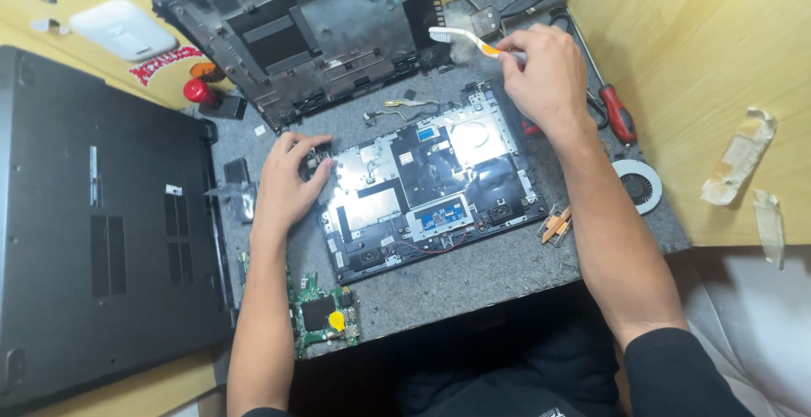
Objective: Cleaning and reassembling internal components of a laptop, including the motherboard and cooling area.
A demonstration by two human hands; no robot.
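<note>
Nearest me, just past my forearms, a green circuit board (323, 313) lies at the front edge of the grey felt mat (473, 278). Beyond it sits the opened laptop palmrest (432, 189), underside up, metal shielding and small boards showing. My left hand (287, 182) rests on its left edge — fingers curled and pressing down on the corner, holding nothing loose, so it steadies the shell. Farther on, my right hand (545, 75) hovers above the shell's far right corner, fingers pinched round the handle of a white and orange toothbrush (469, 41). The bristle head sticks out to the left of my fingertips, over the mat between the palmrest and the black base cover (296, 32) leaning at the back. To the right of that hand lies a red-handled screwdriver (617, 113), with a round fan (638, 185) near the mat's right edge. Off to my left — a closed dark laptop (101, 223).
</note>
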